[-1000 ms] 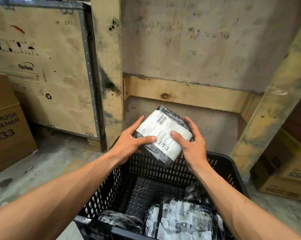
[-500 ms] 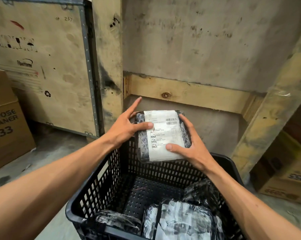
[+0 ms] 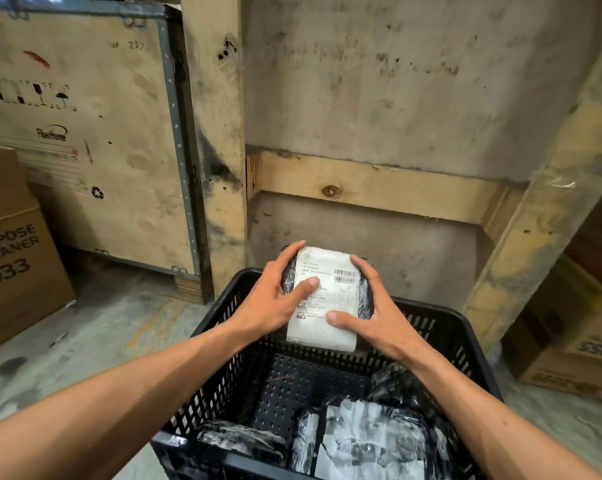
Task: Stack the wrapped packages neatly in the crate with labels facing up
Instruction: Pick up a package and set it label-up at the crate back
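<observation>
Since half a second ago, package [image 3: 327, 299] has come lower, over the black crate's [image 3: 465, 327] far end. Head view: my left hand [image 3: 275, 303] and right hand [image 3: 379, 317] grip its sides, thumbs on the upward-facing label [image 3: 322, 327]. Other wrapped packages [image 3: 372, 441] lie at the crate's near end.

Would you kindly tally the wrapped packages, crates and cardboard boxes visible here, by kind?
Wrapped packages: 4, one held, three in the crate
Black plastic crate: 1
Cardboard boxes: 2
Plywood crate: 1
Total: 8
</observation>
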`<move>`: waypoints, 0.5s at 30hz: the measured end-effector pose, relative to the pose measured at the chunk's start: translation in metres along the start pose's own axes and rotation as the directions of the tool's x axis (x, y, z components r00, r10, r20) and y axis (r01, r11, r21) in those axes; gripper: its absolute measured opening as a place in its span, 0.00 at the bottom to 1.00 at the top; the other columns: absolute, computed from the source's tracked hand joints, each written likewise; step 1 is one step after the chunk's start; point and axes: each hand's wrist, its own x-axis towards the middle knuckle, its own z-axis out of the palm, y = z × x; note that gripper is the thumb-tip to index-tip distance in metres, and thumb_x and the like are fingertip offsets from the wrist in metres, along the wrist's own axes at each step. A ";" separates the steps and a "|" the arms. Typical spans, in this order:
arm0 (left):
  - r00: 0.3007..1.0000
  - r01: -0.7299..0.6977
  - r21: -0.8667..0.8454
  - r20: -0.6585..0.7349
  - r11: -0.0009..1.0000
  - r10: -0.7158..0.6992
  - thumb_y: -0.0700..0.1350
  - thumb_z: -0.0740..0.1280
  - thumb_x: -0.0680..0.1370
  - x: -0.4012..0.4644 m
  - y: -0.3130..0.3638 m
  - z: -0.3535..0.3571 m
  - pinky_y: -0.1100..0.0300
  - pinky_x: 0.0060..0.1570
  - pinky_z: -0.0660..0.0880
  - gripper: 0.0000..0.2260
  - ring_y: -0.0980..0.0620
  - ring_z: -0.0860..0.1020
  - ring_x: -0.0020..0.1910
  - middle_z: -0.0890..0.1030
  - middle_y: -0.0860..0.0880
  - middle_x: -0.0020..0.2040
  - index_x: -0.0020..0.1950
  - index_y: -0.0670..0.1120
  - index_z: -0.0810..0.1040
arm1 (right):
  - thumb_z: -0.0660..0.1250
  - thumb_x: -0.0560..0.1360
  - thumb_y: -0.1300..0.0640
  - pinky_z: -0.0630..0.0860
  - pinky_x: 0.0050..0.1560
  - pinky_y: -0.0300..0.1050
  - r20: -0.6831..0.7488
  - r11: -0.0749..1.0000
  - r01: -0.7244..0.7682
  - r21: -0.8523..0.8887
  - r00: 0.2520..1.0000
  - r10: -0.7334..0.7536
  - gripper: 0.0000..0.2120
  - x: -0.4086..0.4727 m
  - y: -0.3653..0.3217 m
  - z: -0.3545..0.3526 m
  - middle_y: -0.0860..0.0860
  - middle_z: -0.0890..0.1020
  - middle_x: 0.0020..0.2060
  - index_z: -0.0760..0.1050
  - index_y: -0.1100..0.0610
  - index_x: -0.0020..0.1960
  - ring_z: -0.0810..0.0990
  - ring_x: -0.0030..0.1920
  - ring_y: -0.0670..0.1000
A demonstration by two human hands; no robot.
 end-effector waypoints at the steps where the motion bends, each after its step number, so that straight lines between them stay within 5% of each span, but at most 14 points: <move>1: 0.999 0.011 0.025 0.039 1.000 -0.012 0.65 0.72 0.74 0.000 -0.003 -0.003 0.44 0.60 0.80 0.32 0.47 0.78 0.65 0.73 0.49 0.70 0.74 0.73 0.60 | 0.84 0.63 0.37 0.79 0.65 0.47 0.006 1.000 -0.018 -0.001 1.000 0.018 0.51 -0.002 0.005 0.001 0.39 0.71 0.71 0.56 0.26 0.75 0.80 0.63 0.39; 6: 0.928 0.045 0.231 0.351 0.972 -0.126 0.53 0.82 0.66 -0.004 -0.017 -0.021 0.45 0.75 0.65 0.48 0.50 0.69 0.73 0.67 0.51 0.75 0.75 0.73 0.56 | 0.86 0.60 0.39 0.75 0.60 0.31 0.010 0.996 -0.084 0.042 0.996 0.084 0.51 -0.013 0.029 0.012 0.39 0.72 0.68 0.59 0.33 0.74 0.77 0.62 0.32; 11: 0.888 0.069 0.463 0.375 0.884 -0.266 0.58 0.86 0.57 -0.006 -0.028 -0.033 0.45 0.78 0.57 0.56 0.47 0.64 0.70 0.66 0.48 0.69 0.75 0.74 0.52 | 0.86 0.61 0.45 0.74 0.58 0.27 0.086 0.984 -0.171 0.049 0.982 0.167 0.49 -0.013 0.043 0.034 0.41 0.71 0.69 0.58 0.30 0.70 0.77 0.62 0.32; 15: 0.855 0.171 0.481 0.361 0.860 -0.372 0.51 0.86 0.60 -0.009 -0.045 -0.035 0.39 0.79 0.53 0.60 0.42 0.59 0.76 0.65 0.44 0.74 0.78 0.70 0.48 | 0.84 0.64 0.47 0.70 0.74 0.54 0.179 0.970 -0.237 -0.060 0.953 0.244 0.55 0.000 0.052 0.051 0.49 0.69 0.71 0.50 0.36 0.78 0.71 0.72 0.54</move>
